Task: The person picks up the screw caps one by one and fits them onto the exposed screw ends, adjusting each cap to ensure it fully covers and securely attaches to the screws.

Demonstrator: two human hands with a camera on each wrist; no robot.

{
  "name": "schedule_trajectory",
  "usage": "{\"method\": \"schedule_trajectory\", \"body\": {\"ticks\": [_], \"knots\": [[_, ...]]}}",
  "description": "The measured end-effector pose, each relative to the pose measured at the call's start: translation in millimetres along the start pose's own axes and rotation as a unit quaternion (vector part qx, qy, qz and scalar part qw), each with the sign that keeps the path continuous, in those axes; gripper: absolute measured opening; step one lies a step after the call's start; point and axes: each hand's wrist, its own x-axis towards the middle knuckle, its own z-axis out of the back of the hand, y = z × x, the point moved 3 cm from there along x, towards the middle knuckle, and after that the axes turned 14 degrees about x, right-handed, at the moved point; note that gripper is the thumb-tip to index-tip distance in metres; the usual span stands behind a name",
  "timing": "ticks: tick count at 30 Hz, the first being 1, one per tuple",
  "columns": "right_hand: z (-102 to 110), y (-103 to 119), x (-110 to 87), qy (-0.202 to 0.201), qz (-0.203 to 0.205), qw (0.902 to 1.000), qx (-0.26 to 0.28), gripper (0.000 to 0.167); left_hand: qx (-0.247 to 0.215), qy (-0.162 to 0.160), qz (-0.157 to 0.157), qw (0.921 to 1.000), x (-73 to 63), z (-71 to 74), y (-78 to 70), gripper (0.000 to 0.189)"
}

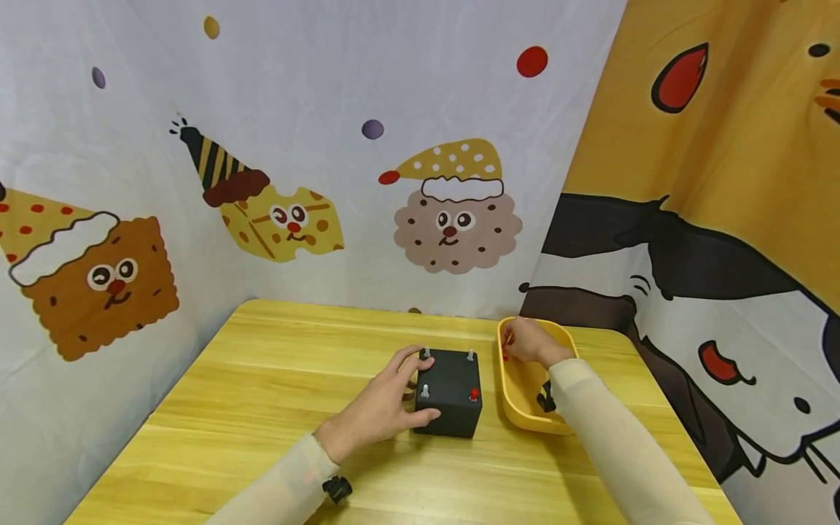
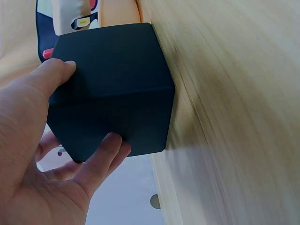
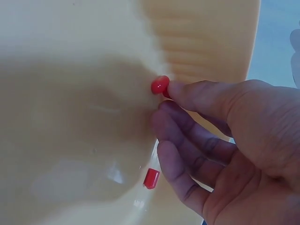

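Note:
A black box (image 1: 449,379) stands on the table with metal posts on its top. Three posts are bare silver, and a red cap (image 1: 474,394) covers the one at the near right corner. My left hand (image 1: 374,408) grips the box from its left side, thumb on the near face and fingers spread over the left side and top edge. Inside the yellow tray (image 1: 534,423), my right hand (image 1: 530,341) pinches a small red cap (image 3: 160,85) between thumb and fingertip. Another red cap (image 3: 151,178) lies on the tray's bottom, near its wall, below the fingers.
The wooden table (image 1: 282,350) carries the box, with the tray to its right. A printed cloth (image 1: 315,87) hangs right behind the table, and another printed cloth (image 1: 709,255) closes off the right side.

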Motion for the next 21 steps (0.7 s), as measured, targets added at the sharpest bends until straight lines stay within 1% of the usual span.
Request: {"method": "schedule_trajectory", "body": {"ticks": [5,10,19,21], "knots": [[0.7,1.7,-1.8,-0.012,0.003,0.9999,0.001,0.014,0.003,-0.004,-0.004,1.0000,-0.2,0.3,0.1,0.075],[2.3,1.2,-3.2,-0.017,-0.001,0.9998,0.008,0.014,0.000,-0.004,-0.006,1.0000,-0.2,1.5,-0.9,0.075],[2.7,-0.9,-3.0,-0.014,0.003,0.9999,0.003,0.007,0.001,-0.006,-0.007,1.0000,-0.7,1.6,-1.2,0.077],[3.3,-1.1,-3.8,-0.011,-0.001,0.9999,0.007,0.005,0.002,-0.007,-0.009,0.9999,-0.7,1.7,-1.3,0.077]]}}
